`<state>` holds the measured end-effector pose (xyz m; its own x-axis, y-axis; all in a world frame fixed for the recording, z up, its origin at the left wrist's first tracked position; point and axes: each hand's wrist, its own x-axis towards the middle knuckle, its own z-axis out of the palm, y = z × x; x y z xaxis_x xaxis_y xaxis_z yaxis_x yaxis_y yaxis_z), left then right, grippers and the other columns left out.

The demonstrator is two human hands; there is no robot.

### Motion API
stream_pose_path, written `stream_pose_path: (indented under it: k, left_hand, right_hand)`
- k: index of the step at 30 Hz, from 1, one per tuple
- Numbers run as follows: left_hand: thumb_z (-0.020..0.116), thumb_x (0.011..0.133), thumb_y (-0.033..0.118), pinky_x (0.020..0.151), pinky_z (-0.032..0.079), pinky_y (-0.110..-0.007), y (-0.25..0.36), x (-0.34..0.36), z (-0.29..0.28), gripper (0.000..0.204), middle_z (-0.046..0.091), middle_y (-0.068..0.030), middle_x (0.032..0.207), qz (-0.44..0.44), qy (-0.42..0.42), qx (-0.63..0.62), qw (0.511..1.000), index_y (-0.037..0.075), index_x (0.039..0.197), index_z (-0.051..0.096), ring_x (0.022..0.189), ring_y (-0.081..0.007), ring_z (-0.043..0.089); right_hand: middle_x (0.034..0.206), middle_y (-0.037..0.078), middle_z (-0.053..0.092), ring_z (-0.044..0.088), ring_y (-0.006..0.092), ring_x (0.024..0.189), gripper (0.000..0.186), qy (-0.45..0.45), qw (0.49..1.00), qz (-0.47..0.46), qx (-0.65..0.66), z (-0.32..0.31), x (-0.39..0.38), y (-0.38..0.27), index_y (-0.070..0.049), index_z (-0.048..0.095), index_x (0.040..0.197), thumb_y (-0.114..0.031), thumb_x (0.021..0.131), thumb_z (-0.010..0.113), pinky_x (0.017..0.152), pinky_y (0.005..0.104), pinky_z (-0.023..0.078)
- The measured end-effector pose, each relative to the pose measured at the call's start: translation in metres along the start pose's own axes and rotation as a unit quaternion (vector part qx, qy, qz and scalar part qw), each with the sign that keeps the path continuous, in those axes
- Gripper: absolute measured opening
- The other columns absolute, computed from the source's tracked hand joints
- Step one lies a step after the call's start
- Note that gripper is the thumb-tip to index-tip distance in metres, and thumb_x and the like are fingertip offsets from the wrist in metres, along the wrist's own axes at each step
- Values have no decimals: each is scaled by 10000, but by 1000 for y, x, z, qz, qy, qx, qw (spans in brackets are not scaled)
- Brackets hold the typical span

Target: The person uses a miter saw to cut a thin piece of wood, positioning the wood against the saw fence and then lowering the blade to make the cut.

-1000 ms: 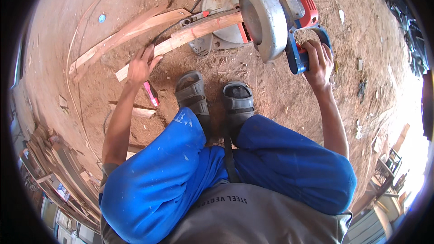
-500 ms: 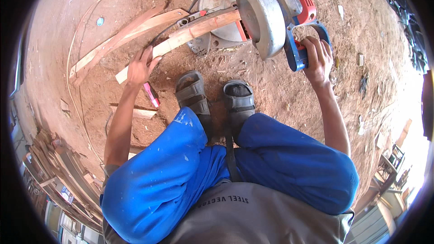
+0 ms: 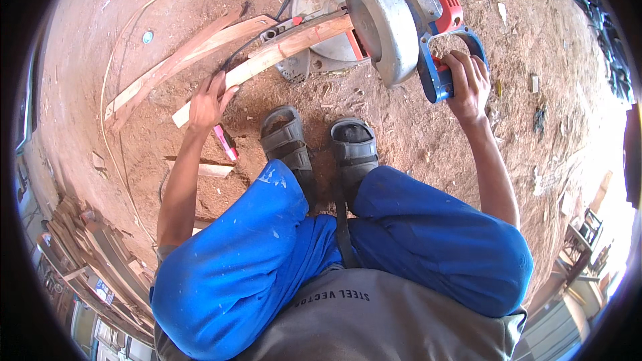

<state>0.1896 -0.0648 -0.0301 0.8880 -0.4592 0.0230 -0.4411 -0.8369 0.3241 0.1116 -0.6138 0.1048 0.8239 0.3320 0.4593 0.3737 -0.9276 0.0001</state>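
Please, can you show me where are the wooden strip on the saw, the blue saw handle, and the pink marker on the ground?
wooden strip (image 3: 281,52), head view, middle of its top face
blue saw handle (image 3: 431,77), head view, left bar
pink marker (image 3: 225,143), head view, mid-body

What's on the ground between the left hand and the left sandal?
Head view: a pink marker lies on the sawdust between the left hand and the left sandal, near the wrist; otherwise bare dirt.

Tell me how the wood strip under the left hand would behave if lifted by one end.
The strip looks long and thin, so it would probably feel light and flex slightly. Its flat faces suggest it would not roll. The left hand presses its near end; the surface looks rough, likely not slippery.
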Motion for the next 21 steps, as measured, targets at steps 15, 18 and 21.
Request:
stream_pose_path:
  k: [15,18,21]
  left_hand:
    - [765,940,386,835,560,-510,1,0,1,549,686,-235,1044,13,22,-5,1000,-24,1289,657,936,-432,677]
    - [761,942,396,821,563,-510,-2,-1,3,558,684,-238,1033,14,23,2,1000,-27,1291,657,925,-430,679]
    - [756,945,405,819,567,-511,-3,-3,3,566,687,-239,1037,11,21,3,1000,-29,1294,657,926,-427,683]
  right_hand:
    - [1072,84,710,702,262,912,335,-1,1000,-4,-3,2,-2,0,-73,672,1115,-119,792,748,877,406,525]
    - [1075,85,710,703,258,910,334,0,1000,-6,-2,0,0,-1,-74,672,1115,-123,793,747,879,407,526]
    - [1075,85,710,704,254,906,329,6,1000,-8,1,2,-1,-2,-74,675,1106,-123,790,748,875,407,529]
